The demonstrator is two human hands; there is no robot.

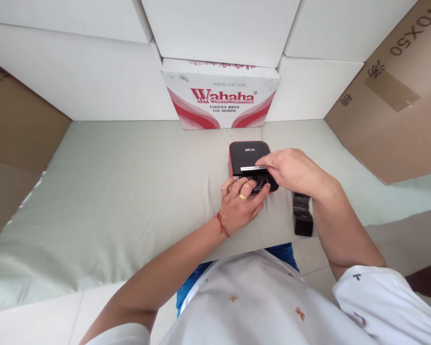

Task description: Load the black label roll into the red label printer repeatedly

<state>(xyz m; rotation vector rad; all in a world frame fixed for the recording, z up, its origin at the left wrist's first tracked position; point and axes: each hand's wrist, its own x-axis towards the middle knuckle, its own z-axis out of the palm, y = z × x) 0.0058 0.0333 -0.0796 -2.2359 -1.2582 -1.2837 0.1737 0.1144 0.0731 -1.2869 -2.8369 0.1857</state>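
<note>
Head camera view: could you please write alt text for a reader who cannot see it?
Both hands rest on a small black box on a pale green cloth: the left hand at its near edge, the right hand on top. A Wahaha water carton stands behind.

— Looks like a storeroom or packing corner, not a proper office.

— Why so?

— Walled in by cartons: plain white boxes [219, 28] stacked along the back, brown cardboard boxes [391, 96] leaning in on both sides, one marked 40X50.

— Anything else?

— A Wahaha water carton [221, 96] standing in the middle of the stack, printed "purified water for drinking".

— And the work surface?

— Low, covered with a pale cloth [129, 191], set above a light tiled floor [398, 244]. Makeshift rather than fitted out.
</note>
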